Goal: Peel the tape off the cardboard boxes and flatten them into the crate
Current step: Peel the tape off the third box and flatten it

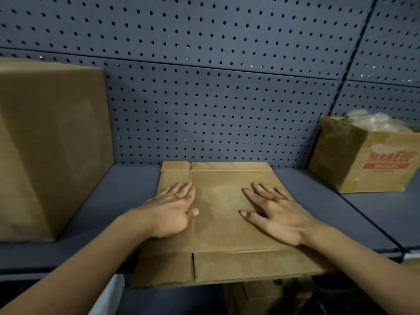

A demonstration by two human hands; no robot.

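A flattened brown cardboard box (pixel 218 226) lies on the dark shelf (pixel 102 201), its near edge overhanging the shelf front. My left hand (pixel 172 210) presses flat on its left part, fingers straight and spread. My right hand (pixel 275 212) presses flat on its right part, fingers straight too. A large closed cardboard box (pixel 50 151) stands on the shelf at the left. No crate is in view.
A smaller open box (pixel 361 160) with red print and crumpled tape or plastic inside stands at the right back. A pegboard wall (pixel 216 98) closes the shelf behind. More cardboard (pixel 268 296) shows below the shelf edge.
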